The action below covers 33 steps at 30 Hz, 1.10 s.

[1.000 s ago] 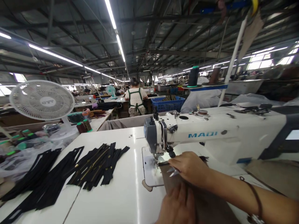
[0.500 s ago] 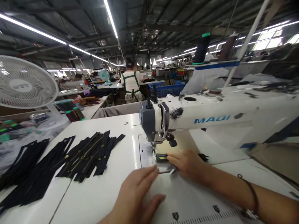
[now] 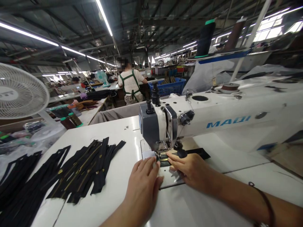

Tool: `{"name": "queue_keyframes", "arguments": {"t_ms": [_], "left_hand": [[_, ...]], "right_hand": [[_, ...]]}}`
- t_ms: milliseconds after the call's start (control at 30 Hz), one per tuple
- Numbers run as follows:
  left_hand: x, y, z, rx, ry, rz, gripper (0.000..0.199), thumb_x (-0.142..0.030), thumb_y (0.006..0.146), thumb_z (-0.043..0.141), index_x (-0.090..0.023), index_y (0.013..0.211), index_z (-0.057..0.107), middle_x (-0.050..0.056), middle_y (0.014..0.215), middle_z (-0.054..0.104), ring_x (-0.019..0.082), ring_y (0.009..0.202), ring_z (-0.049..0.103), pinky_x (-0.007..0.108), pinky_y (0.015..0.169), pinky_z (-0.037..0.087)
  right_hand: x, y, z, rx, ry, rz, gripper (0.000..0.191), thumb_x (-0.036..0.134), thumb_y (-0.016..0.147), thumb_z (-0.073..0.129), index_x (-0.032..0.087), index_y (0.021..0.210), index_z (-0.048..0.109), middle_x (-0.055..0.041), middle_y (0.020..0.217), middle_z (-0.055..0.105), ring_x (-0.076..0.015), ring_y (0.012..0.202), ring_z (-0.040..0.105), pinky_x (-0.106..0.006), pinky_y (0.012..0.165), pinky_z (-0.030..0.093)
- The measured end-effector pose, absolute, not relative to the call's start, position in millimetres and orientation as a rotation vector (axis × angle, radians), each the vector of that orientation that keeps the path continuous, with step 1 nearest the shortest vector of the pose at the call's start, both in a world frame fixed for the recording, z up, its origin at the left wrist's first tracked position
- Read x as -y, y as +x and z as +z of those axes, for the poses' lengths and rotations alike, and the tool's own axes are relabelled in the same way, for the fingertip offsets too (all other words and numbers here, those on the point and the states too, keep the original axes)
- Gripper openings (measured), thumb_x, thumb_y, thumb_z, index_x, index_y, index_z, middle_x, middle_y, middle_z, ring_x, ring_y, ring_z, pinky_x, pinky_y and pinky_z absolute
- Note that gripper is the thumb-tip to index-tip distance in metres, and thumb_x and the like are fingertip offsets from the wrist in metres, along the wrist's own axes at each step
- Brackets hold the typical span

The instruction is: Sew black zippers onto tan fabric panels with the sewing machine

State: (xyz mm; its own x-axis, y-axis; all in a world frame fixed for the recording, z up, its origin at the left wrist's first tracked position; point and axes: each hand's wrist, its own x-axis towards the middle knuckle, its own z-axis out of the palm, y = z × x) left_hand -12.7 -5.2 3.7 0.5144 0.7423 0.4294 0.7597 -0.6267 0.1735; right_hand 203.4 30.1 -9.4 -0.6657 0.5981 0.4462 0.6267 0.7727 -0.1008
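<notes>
A black zipper (image 3: 164, 160) with brass-coloured teeth lies under the needle area of a white and grey sewing machine (image 3: 151, 126). My right hand (image 3: 193, 167) has its fingers closed on the zipper just right of the presser foot; a dark length of tape (image 3: 201, 153) runs on behind that hand. At the zipper's left end, on the machine bed, rest the fingertips of my left hand (image 3: 143, 181). Its fingers lie stretched side by side, with the thumb apart. The needle tip is hidden by the machine head and my fingers.
Piles of black zippers (image 3: 82, 170) spread over the left of the white table (image 3: 118, 201). A white fan (image 3: 19, 91) and thread spools (image 3: 75, 119) stand beyond them. Further back are a blue basket (image 3: 170, 86) and a co-worker (image 3: 130, 82) in a green-strapped apron.
My left hand has moved up and forward to the zipper's end. My right hand stays on the zipper, and more dark tape shows behind it. The view has shifted closer to the machine.
</notes>
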Motion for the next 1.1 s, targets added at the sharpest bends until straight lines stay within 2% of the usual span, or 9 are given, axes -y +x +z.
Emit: {"name": "queue_keyframes", "arguments": {"t_ms": [267,500,667,767,833,933,967,1033,1100], "left_hand": [[2.4,-9.0,10.3,1.352,-2.767,-0.603,0.027,-0.017,0.087,0.053,-0.012,0.112,0.059,0.011,0.123,0.06,0.028,0.11,0.053,0.045,0.09,0.049],[2.6,-8.4,13.7,1.38,-2.764,-0.51,0.033,-0.02,0.087,0.054,-0.014,0.12,0.055,0.01,0.125,0.058,0.028,0.112,0.051,0.047,0.096,0.044],[-1.5,-9.0,6.7,1.276,-2.701,-0.42,0.036,-0.022,0.086,0.058,-0.015,0.121,0.054,0.009,0.124,0.059,0.027,0.112,0.053,0.047,0.099,0.042],[-5.4,-8.9,-3.6,1.203,-2.614,-0.411,0.036,-0.024,0.084,0.061,-0.012,0.118,0.055,0.01,0.118,0.061,0.027,0.108,0.055,0.046,0.099,0.043],[-7.6,-8.0,-10.3,1.175,-2.56,-0.443,0.035,-0.024,0.083,0.062,-0.012,0.115,0.056,0.01,0.114,0.063,0.027,0.106,0.056,0.045,0.097,0.044],[-8.2,-4.7,-14.4,1.177,-2.525,-0.51,0.033,-0.026,0.084,0.06,-0.013,0.114,0.056,0.01,0.11,0.064,0.026,0.102,0.058,0.045,0.094,0.047],[-7.2,-3.1,-13.7,1.189,-2.519,-0.532,0.033,-0.026,0.084,0.059,-0.013,0.114,0.056,0.01,0.109,0.064,0.026,0.101,0.059,0.046,0.093,0.047],[-3.9,0.8,-9.8,1.222,-2.516,-0.553,0.031,-0.025,0.085,0.059,-0.013,0.113,0.056,0.01,0.108,0.064,0.027,0.099,0.059,0.047,0.092,0.047],[0.5,4.8,-3.8,1.267,-2.52,-0.53,0.028,-0.024,0.085,0.059,-0.012,0.11,0.057,0.011,0.108,0.063,0.027,0.101,0.058,0.047,0.094,0.045]], "right_hand": [[-32.9,202.1,-11.9,2.459,-0.931,0.01,0.022,0.016,0.09,0.043,0.016,0.094,0.066,-0.009,0.084,0.069,-0.0174,0.071,0.066,-0.023,0.067,0.051],[-34.1,200.2,-6.3,2.476,-0.929,0.027,0.021,0.014,0.091,0.042,0.015,0.087,0.063,-0.0077,0.082,0.066,-0.0165,0.072,0.064,-0.023,0.068,0.046],[-38.5,194.9,-9.7,2.493,-1.002,0.068,0.016,0.009,0.086,0.048,0.016,0.084,0.062,-0.0052,0.087,0.066,-0.0147,0.069,0.062,-0.023,0.062,0.041],[-26.8,194.9,-0.7,2.472,-0.908,-0.043,0.018,0.009,0.085,0.046,0.016,0.085,0.063,-0.0046,0.085,0.066,-0.0162,0.07,0.062,-0.025,0.058,0.04],[-12.6,201.6,23.1,2.393,-0.743,-0.175,0.019,0.014,0.09,0.043,0.016,0.09,0.062,-0.004,0.08,0.065,-0.0161,0.067,0.061,-0.027,0.056,0.04],[-1.7,223.1,88.4,2.209,-0.639,-0.438,0.016,0.02,0.094,0.047,0.017,0.102,0.061,-0.0029,0.079,0.066,-0.0146,0.067,0.059,-0.028,0.062,0.043],[-6.0,231.9,114.7,2.138,-0.683,-0.569,0.017,0.019,0.094,0.047,0.02,0.101,0.062,-0.0037,0.084,0.066,-0.0162,0.074,0.06,-0.029,0.066,0.045],[-29.1,248.5,164.9,2.126,-0.93,-0.674,0.019,0.02,0.092,0.049,0.019,0.1,0.065,-0.0045,0.08,0.063,-0.0195,0.075,0.058,-0.032,0.064,0.044],[-65.3,260.7,201.8,2.229,-1.195,-0.546,0.022,0.027,0.082,0.066,0.019,0.103,0.068,-0.0039,0.081,0.063,-0.0206,0.076,0.058,-0.031,0.063,0.044]]}}
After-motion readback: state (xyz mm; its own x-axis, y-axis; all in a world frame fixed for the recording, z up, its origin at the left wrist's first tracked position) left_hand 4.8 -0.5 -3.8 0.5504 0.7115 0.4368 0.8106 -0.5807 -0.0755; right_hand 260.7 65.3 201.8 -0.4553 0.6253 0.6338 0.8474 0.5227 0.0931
